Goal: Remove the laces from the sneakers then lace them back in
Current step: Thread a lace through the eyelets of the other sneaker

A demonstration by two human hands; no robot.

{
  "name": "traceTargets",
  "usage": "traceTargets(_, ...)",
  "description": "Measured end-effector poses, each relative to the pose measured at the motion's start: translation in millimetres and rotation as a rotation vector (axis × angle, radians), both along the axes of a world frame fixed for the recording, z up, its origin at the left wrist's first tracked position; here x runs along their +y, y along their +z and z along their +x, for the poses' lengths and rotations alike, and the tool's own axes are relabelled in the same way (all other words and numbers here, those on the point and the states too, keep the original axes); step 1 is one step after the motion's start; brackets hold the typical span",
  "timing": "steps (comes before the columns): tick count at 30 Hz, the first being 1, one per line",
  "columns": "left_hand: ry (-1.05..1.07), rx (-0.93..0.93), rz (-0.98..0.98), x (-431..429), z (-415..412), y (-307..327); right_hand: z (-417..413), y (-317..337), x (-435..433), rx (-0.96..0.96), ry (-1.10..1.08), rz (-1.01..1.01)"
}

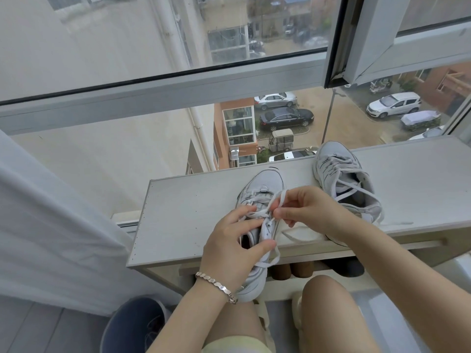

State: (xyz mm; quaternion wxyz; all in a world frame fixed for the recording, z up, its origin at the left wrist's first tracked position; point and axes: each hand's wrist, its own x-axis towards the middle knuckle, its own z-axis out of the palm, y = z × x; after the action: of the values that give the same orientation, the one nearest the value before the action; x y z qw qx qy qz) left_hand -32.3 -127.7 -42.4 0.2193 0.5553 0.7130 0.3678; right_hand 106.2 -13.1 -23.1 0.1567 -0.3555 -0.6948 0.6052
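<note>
Left hand (233,242) grips near sneaker (265,182), right hand (307,210) pinches its lace (274,200); far sneaker (331,155) still laced, plenty left.

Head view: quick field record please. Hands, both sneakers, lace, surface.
left hand: grips near sneaker by its upper
right hand: pinches lace above the eyelets
near sneaker: partly laced, heel overhangs shelf top
far sneaker: laced, no hand on it, on shelf top
</note>
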Motion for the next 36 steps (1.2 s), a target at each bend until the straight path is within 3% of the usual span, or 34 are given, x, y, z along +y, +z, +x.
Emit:
traceTargets(5, -0.003, -0.011, -0.015, 1.4, -2.1, 1.0, -7.7, 8.0, 3.8, -0.107, 0.065, 0.173)
traceTargets(9, -0.005, -0.011, -0.025, 2.6, -0.9, 1.9, -15.4, 10.3, 0.5, -0.065, -0.007, 0.237)
traceTargets(20, -0.011, -0.032, -0.028, 3.7, -2.0, 2.5, -16.1, -13.5, -29.8, 0.178, -0.388, 0.038)
traceTargets(25, -0.007, -0.055, -0.023, 3.5, -2.1, 2.8, -13.1, -16.7, -35.1, 0.323, -0.475, -0.163)
traceTargets(32, -0.012, -0.031, -0.019, 3.2, -2.4, -0.1, -8.5, -14.0, -28.5, 0.265, -0.457, -0.401)
traceTargets(36, -0.010, -0.028, -0.020, 3.3, -2.0, -1.1, -6.9, -5.3, -20.2, 0.131, -0.382, -0.396)
